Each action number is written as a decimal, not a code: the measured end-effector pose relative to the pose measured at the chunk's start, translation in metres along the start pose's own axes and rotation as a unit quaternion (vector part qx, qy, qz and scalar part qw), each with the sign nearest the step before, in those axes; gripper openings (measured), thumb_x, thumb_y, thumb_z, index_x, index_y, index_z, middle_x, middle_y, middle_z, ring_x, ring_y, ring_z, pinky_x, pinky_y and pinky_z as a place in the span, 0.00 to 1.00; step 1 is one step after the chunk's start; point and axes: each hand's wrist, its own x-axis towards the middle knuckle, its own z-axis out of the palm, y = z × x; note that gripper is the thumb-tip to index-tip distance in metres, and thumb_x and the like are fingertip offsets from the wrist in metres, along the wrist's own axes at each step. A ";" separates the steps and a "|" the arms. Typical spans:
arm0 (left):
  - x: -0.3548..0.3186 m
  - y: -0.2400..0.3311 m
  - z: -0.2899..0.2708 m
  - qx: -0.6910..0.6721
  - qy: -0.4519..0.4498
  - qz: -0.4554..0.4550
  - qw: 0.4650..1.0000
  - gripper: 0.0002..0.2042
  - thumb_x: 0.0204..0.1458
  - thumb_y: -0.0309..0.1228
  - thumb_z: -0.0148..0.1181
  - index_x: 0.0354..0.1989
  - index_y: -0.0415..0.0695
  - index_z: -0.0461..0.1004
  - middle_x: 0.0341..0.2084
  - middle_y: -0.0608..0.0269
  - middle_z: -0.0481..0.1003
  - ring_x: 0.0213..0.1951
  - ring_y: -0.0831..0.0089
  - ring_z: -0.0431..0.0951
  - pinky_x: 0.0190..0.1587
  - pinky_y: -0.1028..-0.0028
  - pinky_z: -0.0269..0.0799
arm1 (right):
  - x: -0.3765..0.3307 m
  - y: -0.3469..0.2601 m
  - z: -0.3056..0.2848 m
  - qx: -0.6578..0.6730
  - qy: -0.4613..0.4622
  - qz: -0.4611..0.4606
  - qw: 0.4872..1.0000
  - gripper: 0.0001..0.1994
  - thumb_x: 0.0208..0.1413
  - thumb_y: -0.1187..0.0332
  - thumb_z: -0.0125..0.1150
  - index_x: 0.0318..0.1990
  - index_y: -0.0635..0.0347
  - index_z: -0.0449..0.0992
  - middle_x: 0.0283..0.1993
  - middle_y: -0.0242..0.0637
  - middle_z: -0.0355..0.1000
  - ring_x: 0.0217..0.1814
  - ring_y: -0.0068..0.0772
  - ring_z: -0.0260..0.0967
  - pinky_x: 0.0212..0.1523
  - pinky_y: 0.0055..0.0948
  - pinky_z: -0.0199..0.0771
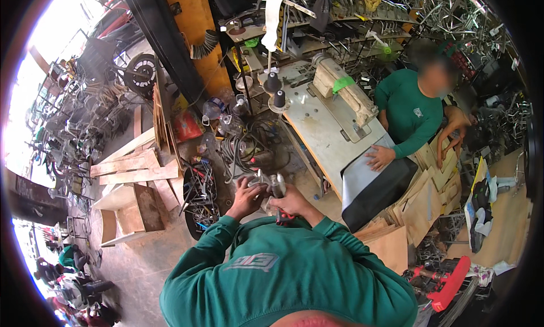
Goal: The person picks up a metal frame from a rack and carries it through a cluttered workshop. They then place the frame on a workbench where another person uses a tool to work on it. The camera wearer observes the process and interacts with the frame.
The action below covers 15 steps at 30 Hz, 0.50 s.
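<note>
In front of my chest, my right hand (pixel 296 203) is closed around a grey metal tool (pixel 277 185) with a rounded upper end. Something red shows just below that hand, against my green sweatshirt. I cannot make out the tool's exact kind. My left hand (pixel 247 198) is close beside it, fingers bent around a small greyish metal piece (pixel 260 178); whether that piece belongs to the tool is unclear. Both hands are above the floor, left of the sewing table (pixel 309 123).
A sewing machine (pixel 343 89) and thread cones (pixel 273 82) stand on the table. Across it, a person in green (pixel 411 109) rests a hand on black sheet material (pixel 379 185). Below lie a tool-filled black tub (pixel 199 199), coiled hoses (pixel 241 154), planks (pixel 141 167) and a wooden box (pixel 133 213).
</note>
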 end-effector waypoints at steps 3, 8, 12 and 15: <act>0.026 -0.034 0.010 -0.041 -0.029 0.031 0.998 0.16 0.46 0.29 0.69 0.45 0.52 0.77 0.43 0.70 0.80 0.53 0.54 0.72 0.59 0.54 0.60 | 0.027 -0.007 -0.005 -0.093 0.069 0.005 0.993 0.10 0.52 0.68 0.68 0.40 0.61 0.79 0.28 0.32 0.76 0.28 0.24 0.71 0.32 0.32 0.73; 0.067 -0.093 0.013 -0.197 -0.139 -0.001 0.971 0.13 0.51 0.29 0.65 0.46 0.46 0.73 0.40 0.62 0.76 0.50 0.52 0.67 0.55 0.58 0.61 | 0.073 -0.026 0.004 -0.008 0.201 0.017 0.979 0.13 0.48 0.67 0.69 0.40 0.64 0.79 0.26 0.35 0.76 0.29 0.28 0.73 0.32 0.34 0.74; 0.102 -0.157 -0.003 -0.182 -0.195 0.094 0.959 0.14 0.54 0.30 0.61 0.49 0.45 0.72 0.40 0.56 0.76 0.49 0.50 0.66 0.55 0.57 0.60 | 0.111 -0.052 0.008 -0.104 0.225 0.051 0.967 0.10 0.49 0.68 0.67 0.38 0.62 0.80 0.29 0.33 0.77 0.28 0.25 0.72 0.31 0.32 0.74; 0.128 -0.212 -0.026 -0.190 -0.261 0.056 0.945 0.17 0.56 0.31 0.59 0.54 0.45 0.69 0.42 0.54 0.74 0.46 0.49 0.67 0.56 0.56 0.57 | 0.139 -0.073 0.006 0.022 0.304 -0.009 0.952 0.07 0.51 0.71 0.66 0.37 0.61 0.80 0.31 0.31 0.77 0.29 0.22 0.72 0.30 0.28 0.74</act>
